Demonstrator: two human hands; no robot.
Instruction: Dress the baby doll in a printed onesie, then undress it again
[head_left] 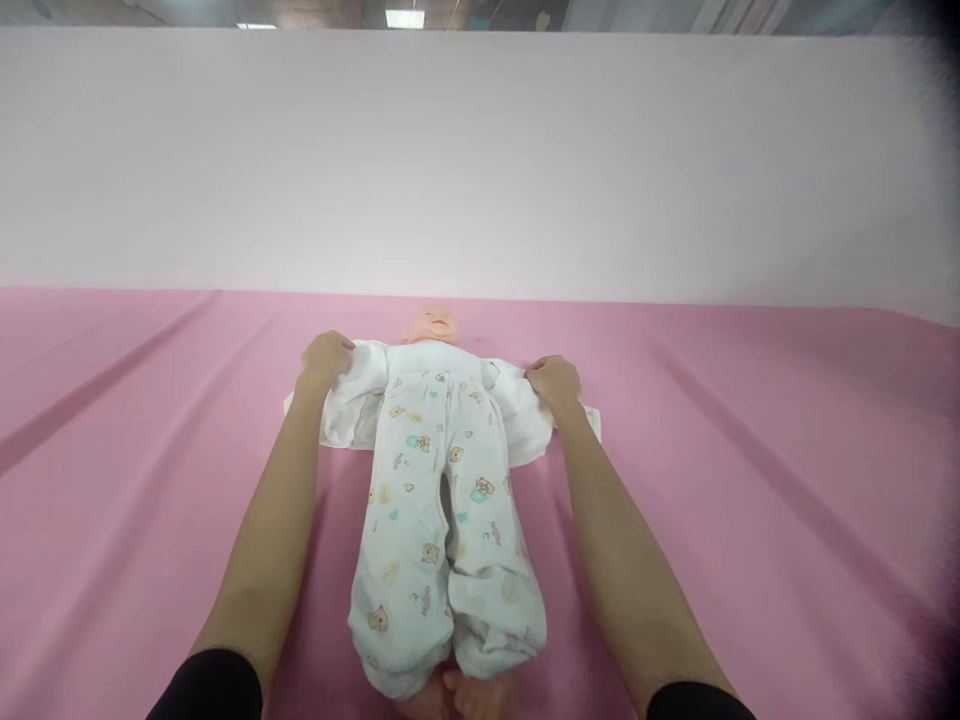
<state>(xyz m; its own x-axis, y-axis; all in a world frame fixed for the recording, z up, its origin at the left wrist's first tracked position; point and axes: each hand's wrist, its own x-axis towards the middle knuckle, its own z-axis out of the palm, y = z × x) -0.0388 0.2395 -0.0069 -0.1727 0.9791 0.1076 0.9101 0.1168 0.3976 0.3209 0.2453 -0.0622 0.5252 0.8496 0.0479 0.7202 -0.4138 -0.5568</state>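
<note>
Doll (437, 330) lies on its back at the centre of the frame on the pink sheet (750, 500), head toward the white wall (480, 160), bare feet at the bottom edge. As I read it, the printed trousers (442, 520) are already on, pulled up to the waist. The white top (517, 410) is what is left: it lies spread open beneath the torso, both flaps out to the sides. My left hand (327, 358) is closed on the flap at centre-left, and my right hand (553, 382) pinches the flap at centre-right. I judge the top not yet closed over the chest.
</note>
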